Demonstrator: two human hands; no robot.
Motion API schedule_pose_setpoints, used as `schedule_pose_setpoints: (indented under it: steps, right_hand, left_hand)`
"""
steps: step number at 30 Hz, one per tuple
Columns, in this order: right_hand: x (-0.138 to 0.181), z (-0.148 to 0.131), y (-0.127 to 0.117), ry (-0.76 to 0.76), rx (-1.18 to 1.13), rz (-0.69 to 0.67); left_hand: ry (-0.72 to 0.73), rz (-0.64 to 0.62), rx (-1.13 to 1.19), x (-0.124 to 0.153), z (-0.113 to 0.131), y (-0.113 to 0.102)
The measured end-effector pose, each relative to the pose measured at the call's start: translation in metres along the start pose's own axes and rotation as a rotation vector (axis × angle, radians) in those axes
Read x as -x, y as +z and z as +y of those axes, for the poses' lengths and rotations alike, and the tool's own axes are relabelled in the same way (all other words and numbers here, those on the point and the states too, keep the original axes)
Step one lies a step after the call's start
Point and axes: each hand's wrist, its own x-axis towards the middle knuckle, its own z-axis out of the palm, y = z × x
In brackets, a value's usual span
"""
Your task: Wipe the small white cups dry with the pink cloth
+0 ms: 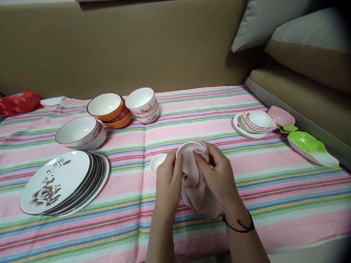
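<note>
Where striped cover (192, 120) ends, tan backrest (137, 47), probably cushions (318, 44)

The one view looks out from the person's head, facing forward and down across a striped cloth (123, 208) toward a brown sofa backrest (164, 47) that spans the top of the frame. It sits close enough that the left forearm (161, 233) and right forearm (246, 244) rise from the bottom edge, with the left hand (168, 173) and right hand (221, 171) below centre, while cushions (318, 33) appear farther off at upper right.
</note>
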Motion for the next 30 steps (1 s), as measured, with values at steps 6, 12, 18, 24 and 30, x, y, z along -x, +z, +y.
schedule_pose_setpoints:
  steps: [6,12,18,24,30]
  right_hand:
    - [0.0040,-0.0027,-0.0001,0.063,0.110,0.048]
    - [0.0027,-0.0008,0.0037,0.107,-0.016,-0.128]
    - [0.0049,-0.0044,0.0056,0.137,0.019,0.010]
    - [0.0021,-0.0037,0.0064,0.051,0.027,-0.009]
    - [0.0038,-0.0025,0.0051,0.026,0.141,0.084]
  left_hand:
    - [0.019,-0.019,0.037,-0.0006,0.0009,-0.0004]
    - [0.028,0.069,-0.003,-0.0003,-0.0004,-0.0011]
    - [0.103,0.031,-0.066,-0.0004,0.0017,-0.0048]
    - [0.073,0.009,-0.065,-0.0013,0.0005,-0.0003]
    - [0.008,-0.064,-0.031,-0.0003,0.0011,-0.0005]
